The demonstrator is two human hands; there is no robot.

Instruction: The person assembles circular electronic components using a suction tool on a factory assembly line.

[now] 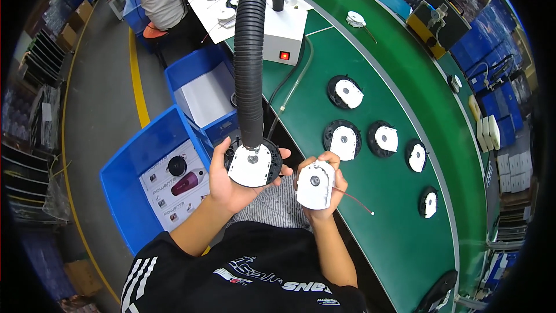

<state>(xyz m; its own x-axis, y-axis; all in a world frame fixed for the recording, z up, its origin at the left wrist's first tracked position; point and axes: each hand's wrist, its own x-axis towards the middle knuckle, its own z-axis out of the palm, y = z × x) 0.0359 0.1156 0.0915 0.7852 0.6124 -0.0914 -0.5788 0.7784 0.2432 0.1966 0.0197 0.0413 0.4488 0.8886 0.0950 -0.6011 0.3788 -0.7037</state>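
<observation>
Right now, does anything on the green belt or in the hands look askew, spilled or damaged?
Nothing is spilled or visibly broken. The five disc assemblies on the green belt lie at uneven angles and spacing. The part in the right hand trails a loose red wire.

Seven round black discs with white plates: one in the left hand [231,182], one in the right hand [321,188], five on the green belt [370,208]. Two blue bins [136,156] on the left. One black ribbed hose [249,64]. One white box [285,32] with a red switch.
</observation>
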